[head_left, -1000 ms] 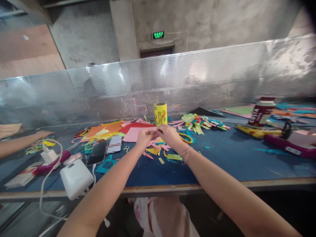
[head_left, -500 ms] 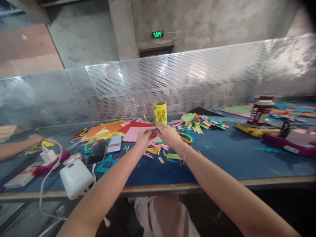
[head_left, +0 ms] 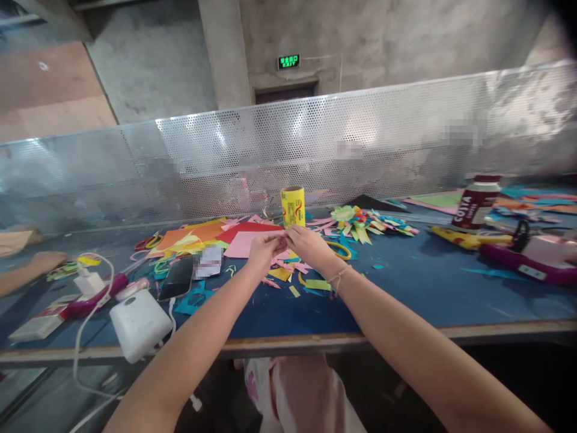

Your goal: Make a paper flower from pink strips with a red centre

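Note:
Both my hands meet above the middle of the blue table (head_left: 406, 294). My left hand (head_left: 264, 251) and my right hand (head_left: 309, 246) are closed in a pinch, fingertips touching, on a small pink paper piece (head_left: 283, 245) that is mostly hidden by the fingers. Under them lie coloured paper scraps (head_left: 288, 273) and a pink sheet (head_left: 241, 245). Just behind the hands stands a yellow roll (head_left: 293, 207). Yellow-handled scissors (head_left: 339, 251) lie right of my right hand.
A black phone (head_left: 177, 279), a white box (head_left: 139, 325) with a cable, and a charger (head_left: 89, 281) lie at the left. Another person's hand (head_left: 42, 262) rests at the far left. A brown bottle (head_left: 475, 201), a purple tool (head_left: 525, 264) and folded paper shapes (head_left: 360, 221) sit to the right. A perforated metal screen (head_left: 360, 144) backs the table.
My hands stay pinched together in nearly the same spot. The other person's hand at the far left has drawn back toward the left edge.

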Available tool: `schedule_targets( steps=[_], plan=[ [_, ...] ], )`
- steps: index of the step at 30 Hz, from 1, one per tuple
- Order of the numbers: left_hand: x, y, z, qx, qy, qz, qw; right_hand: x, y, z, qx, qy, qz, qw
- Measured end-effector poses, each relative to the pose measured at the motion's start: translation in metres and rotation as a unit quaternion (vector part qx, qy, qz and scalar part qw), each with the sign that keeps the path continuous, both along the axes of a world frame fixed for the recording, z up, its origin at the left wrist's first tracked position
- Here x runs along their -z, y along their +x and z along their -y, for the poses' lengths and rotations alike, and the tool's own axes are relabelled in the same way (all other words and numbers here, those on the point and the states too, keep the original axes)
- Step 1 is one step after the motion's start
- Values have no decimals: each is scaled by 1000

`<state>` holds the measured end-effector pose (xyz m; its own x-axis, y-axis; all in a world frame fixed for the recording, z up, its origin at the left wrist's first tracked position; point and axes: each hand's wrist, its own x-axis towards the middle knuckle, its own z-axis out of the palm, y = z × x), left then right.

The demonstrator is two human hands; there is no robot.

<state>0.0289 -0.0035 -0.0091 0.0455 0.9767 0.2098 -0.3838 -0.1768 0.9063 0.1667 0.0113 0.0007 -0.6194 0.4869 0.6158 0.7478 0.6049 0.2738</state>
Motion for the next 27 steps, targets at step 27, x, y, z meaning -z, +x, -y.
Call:
schedule_targets(
  steps=[27],
  plan=[
    [1,1,1,7,21,23,999,-5,3,8,-26,18,30,999]
  ],
)
